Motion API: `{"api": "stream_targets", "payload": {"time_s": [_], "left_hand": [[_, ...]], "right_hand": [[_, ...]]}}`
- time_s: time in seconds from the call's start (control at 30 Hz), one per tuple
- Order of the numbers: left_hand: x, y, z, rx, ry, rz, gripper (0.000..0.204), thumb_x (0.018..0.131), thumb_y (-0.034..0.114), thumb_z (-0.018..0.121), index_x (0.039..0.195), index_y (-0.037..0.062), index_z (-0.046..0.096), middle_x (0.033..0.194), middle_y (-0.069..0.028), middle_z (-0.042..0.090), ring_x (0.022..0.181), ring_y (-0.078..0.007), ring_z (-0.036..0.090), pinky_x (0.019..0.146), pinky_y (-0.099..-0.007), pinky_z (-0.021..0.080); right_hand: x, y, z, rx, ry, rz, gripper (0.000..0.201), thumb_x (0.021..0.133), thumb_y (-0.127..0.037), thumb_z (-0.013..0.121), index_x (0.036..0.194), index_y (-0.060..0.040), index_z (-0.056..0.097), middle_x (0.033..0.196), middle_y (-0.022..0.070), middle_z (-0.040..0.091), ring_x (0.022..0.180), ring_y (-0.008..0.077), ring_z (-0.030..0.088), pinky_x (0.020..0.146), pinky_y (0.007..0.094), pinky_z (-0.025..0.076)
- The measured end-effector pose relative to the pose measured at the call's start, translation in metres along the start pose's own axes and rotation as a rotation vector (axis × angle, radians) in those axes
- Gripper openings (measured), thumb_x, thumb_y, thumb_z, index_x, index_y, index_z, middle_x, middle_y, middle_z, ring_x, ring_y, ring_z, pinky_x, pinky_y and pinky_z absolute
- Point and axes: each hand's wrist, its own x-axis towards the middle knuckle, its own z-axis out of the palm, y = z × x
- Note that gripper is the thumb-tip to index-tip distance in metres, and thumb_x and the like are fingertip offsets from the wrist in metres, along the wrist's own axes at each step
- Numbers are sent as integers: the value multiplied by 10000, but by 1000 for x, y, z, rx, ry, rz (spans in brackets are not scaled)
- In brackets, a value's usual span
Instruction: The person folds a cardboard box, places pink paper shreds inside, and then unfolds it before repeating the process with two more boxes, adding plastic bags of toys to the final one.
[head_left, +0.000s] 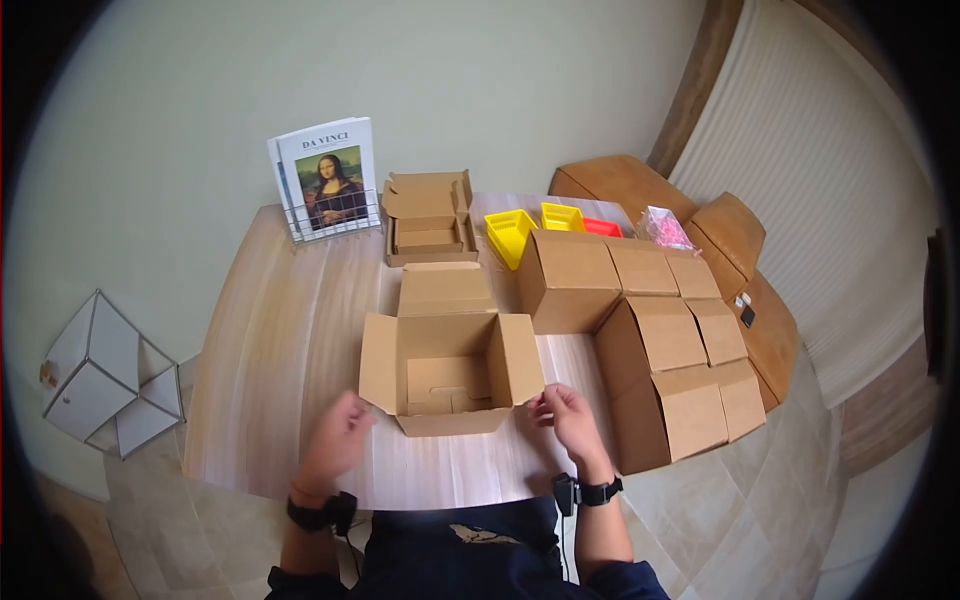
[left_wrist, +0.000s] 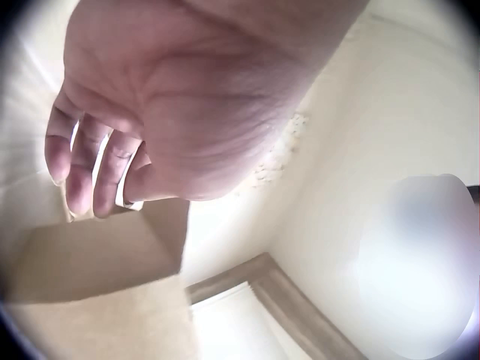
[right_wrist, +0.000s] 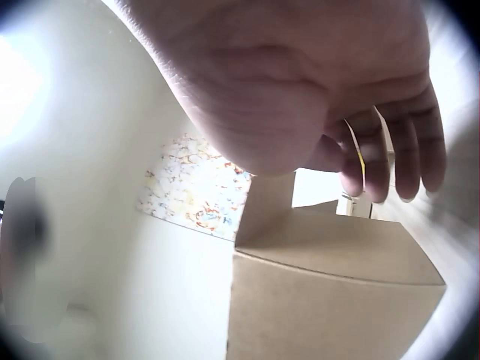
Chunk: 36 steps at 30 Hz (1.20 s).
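Observation:
An open cardboard box [head_left: 450, 420] stands upright on the table in front of me. Its left flap [head_left: 379, 360], right flap [head_left: 522, 358] and far flap [head_left: 445, 290] are folded outward, and its inside shows bare cardboard. My left hand [head_left: 338, 438], a little blurred, is beside the near corner of the left flap. In the left wrist view its fingers [left_wrist: 88, 169] hang loosely bent over the cardboard. At the right flap's near corner is my right hand [head_left: 568, 420], fingertips right at the edge. The right wrist view shows its fingers [right_wrist: 406, 161] relaxed, with nothing held between them.
Several closed cardboard boxes [head_left: 660, 335] stand along the right. Behind are a smaller open box [head_left: 430, 195], yellow trays [head_left: 510, 235], a red tray [head_left: 602, 228] and a pink-filled bag [head_left: 668, 230]. A wire rack [head_left: 335, 218] with magazines stands back left on the table [head_left: 270, 400].

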Motion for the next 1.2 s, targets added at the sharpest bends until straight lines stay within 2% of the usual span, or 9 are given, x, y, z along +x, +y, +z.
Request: {"api": "stream_targets", "payload": {"time_s": [0.1,0.2,0.23,0.3,0.4,0.5,0.6,0.8,1.2], "left_hand": [[-8,-14,29,80,-42,-4,311,978,124,695,1242,1,586,1019,-153,693,787,-183,643,754,-343,531],[-15,-3,48,53,-179,-79,467,937,148,744,1339,1,556,1145,-189,675,935,-276,667,865,-406,536],[-16,-1,53,136,-145,39,518,934,141,749,1377,-10,527,1215,-198,650,1063,-292,631,940,-409,508],[-17,0,59,315,-87,271,622,928,128,760,1453,-32,469,1355,-217,600,1321,-323,558,1090,-416,452],[-23,20,52,267,-148,236,830,889,129,795,1572,-13,346,1549,-269,416,1486,-407,371,1204,-468,339],[-34,44,42,192,-97,256,1017,836,200,855,1614,-34,243,1627,-277,295,1515,-445,307,1247,-476,303],[-41,69,31,320,-94,396,1136,799,216,901,1636,-35,175,1665,-302,188,1561,-462,207,1280,-479,250],[-47,41,53,103,117,308,1151,728,199,958,1608,-28,252,1619,-252,305,1525,-422,291,1240,-490,317],[-41,24,81,-50,324,277,840,813,88,873,1520,-33,437,1505,-223,518,1391,-361,528,1150,-439,431]], "right_hand": [[-8,12,17,-286,-26,-111,210,1084,-148,530,985,-16,661,894,48,704,840,155,662,768,291,525],[-13,11,27,-512,-67,-224,148,1005,-33,576,1099,16,678,952,99,678,920,231,657,832,314,517],[-13,14,31,-542,-71,-289,166,987,-11,582,1117,17,681,986,121,671,953,250,657,853,330,520],[-13,13,34,-608,-150,-374,375,918,88,580,1279,20,654,1259,207,618,1213,335,612,1028,384,503],[-22,6,43,-553,-160,-408,604,873,140,550,1451,-34,585,1507,249,500,1416,431,490,1195,383,393],[-35,-16,46,-486,-211,-525,716,861,155,555,1541,-68,519,1592,240,433,1504,417,412,1244,406,332],[-46,-36,47,-425,-261,-571,729,868,95,632,1566,-65,494,1648,231,382,1538,396,377,1256,433,309],[-62,-40,66,-345,-264,-583,816,857,-90,819,1574,9,441,1645,252,389,1545,401,361,1250,457,314],[-66,-22,99,-449,91,-705,798,846,-73,849,1524,30,440,1350,258,665,1199,351,709,975,386,582]]}}
